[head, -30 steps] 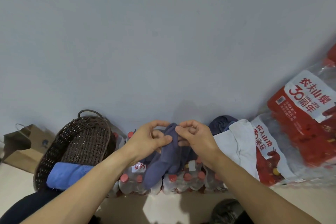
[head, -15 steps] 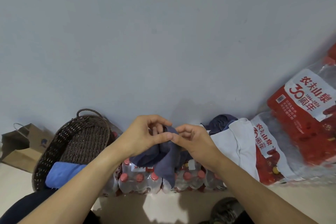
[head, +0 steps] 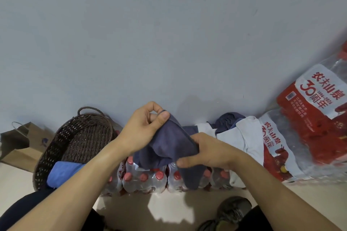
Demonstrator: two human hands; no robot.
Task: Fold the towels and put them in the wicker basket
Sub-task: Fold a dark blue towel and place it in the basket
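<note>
Wall [head: 169, 33]: plain grey, fills the upper two thirds of the frame.

Water packs: large shrink-wrapped packs with red and white labels at the right edge [head: 315, 124], partly cut off by the frame; a lower row of red-capped bottles [head: 144, 178] across the lower middle.

Wicker basket [head: 78, 137]: dark brown, left of centre, tilted towards the viewer, handle at its top rim. A blue folded towel [head: 63, 170] lies in its lower part, partly covered by the left forearm.

Paper bag [head: 20, 146]: brown, far left, cut off by the frame edge.

Unfolded pile [head: 242, 137]: pale grey and dark cloth on the packs, right of centre. How many pieces it holds cannot be told.

Dark towel [head: 169, 146]: grey-blue, held in the air at centre frame above the bottle row, right of the basket. Judged light, soft and limp; it sags and bunches, so it is best held at corners or along an edge, not mid-cloth. One tail hangs down over the bottles. Its full outline and fold count are hidden by the hands.

Left hand [head: 146, 127]: thumb and forefinger pinching the towel's upper corner.

Right hand [head: 208, 154]: fingers curled round the towel's lower right edge, gripping it; fingertips hidden.

Shoe [head: 232, 210]: dark, bottom right, partly out of frame.
</note>
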